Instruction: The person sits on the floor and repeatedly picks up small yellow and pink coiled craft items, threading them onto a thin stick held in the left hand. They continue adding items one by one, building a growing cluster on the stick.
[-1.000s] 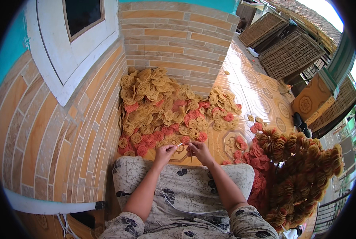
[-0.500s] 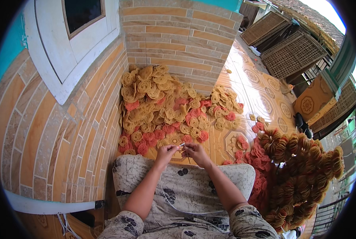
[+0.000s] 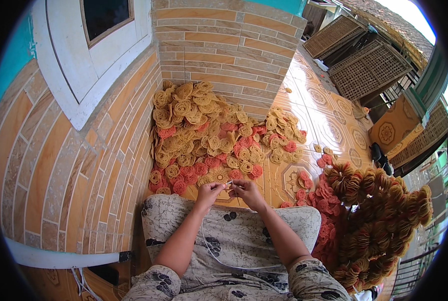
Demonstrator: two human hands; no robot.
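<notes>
left hand [image 3: 210, 191] pinched shut on a thin pale string [image 3: 219, 251] | right hand [image 3: 248, 192] pinched its tip, fingertips meeting over the lap, probably to steady it | loose round yellow-and-red coiled crackers [image 3: 204, 135] heaped just ahead | threaded bundles [image 3: 379, 220] at right

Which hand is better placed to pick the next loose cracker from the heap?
Left, probably. The left hand sits closest to the loose cracker heap by the brick wall; the right hand pinches the thin string and lies nearer the strung bundles.
</notes>
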